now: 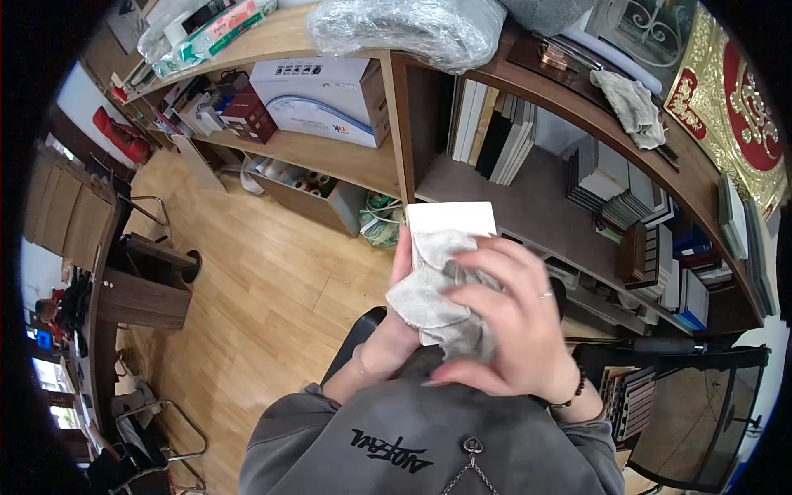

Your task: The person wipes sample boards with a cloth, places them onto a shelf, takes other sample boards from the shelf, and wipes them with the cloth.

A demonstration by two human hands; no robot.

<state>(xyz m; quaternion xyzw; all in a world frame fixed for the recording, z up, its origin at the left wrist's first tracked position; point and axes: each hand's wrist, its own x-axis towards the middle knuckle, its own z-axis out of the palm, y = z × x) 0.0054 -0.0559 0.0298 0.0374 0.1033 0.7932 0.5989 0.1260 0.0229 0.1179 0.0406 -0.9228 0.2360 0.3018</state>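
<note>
In front of my chest, my left hand (pixel 391 330) supports a white rectangular object (pixel 452 219), a box or a thick book, from its left side and below; most of those fingers are hidden. A crumpled light-grey cloth (pixel 440 301) is spread over much of its face. My right hand (pixel 516 322) lies on the cloth from the right, fingers bent and spread around the bunched fabric, slightly blurred. The white object's far end shows bare beyond the cloth.
Ahead stands a wooden shelf (pixel 346 169) with a large white carton (pixel 318 99). Dark shelves of books and folders (pixel 495 136) curve to the right, with another grey cloth (pixel 631 107) on top. A plastic-wrapped bundle (pixel 408 29) lies above. Desks and chairs line the left.
</note>
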